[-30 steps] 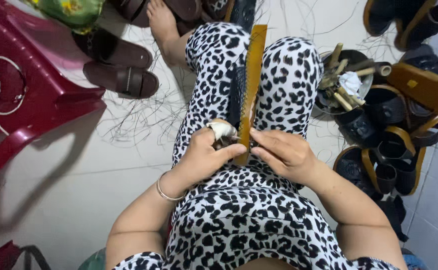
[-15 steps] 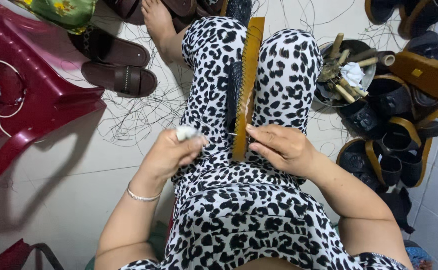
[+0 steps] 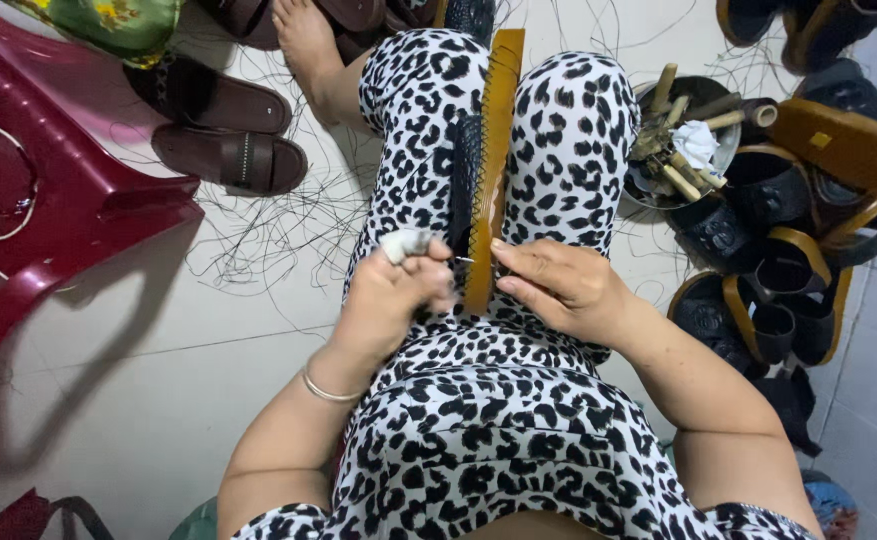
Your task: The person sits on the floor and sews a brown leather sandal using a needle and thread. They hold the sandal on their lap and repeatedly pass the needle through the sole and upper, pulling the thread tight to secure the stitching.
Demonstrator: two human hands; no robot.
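**A:** Since it's wedged on edge between the knees at top centre, the tan sandal sole (image 3: pixel 495 150) is staying put, right?

**B:** Yep. The right hand (image 3: pixel 558 290) is pinching its near end, and the left hand (image 3: pixel 398 290), fingertip wrapped, is gripping a needle there. Finished sandals (image 3: pixel 758 290) are piling up at the right.

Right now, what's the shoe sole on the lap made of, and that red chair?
The sole looks like tan leather or rubber: matte, smooth, with a stitched edge; I cannot tell which. The left hand and right hand touch its near end. The chair looks like moulded plastic: glossy dark red with soft reflections.
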